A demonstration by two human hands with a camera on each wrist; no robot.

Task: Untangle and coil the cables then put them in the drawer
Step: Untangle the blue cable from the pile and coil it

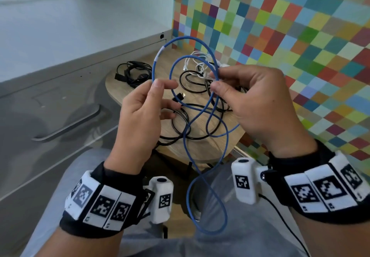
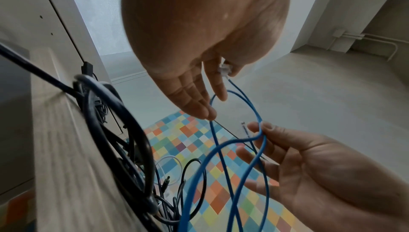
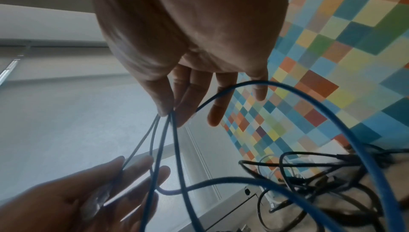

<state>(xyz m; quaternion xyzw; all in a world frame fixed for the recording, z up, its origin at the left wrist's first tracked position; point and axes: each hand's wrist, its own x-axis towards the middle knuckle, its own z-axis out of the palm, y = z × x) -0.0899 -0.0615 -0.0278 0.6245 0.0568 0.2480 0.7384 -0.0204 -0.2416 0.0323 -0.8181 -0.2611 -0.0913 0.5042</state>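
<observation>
— Which step is this?

— Coiling, I'd say. The blue cable is off the tabletop, held at frame centre in two loops, with a long tail hanging to the lower middle of the head view. The black cables and the white cable lie in a tangle on the wood behind the hands; a bundled black one sits apart at upper left. The drawer, at left, looks closed.

— And the fingers?

— The left hand pinches a loop between thumb and forefinger; its other fingers hang loosely curled. The right hand pinches the gathered strands near the clear plug, remaining fingers spread behind.

— Next move?

— Probably draw the hanging tail up into another loop of matching size, passing it to the right pinch without letting the loops spring apart.
</observation>
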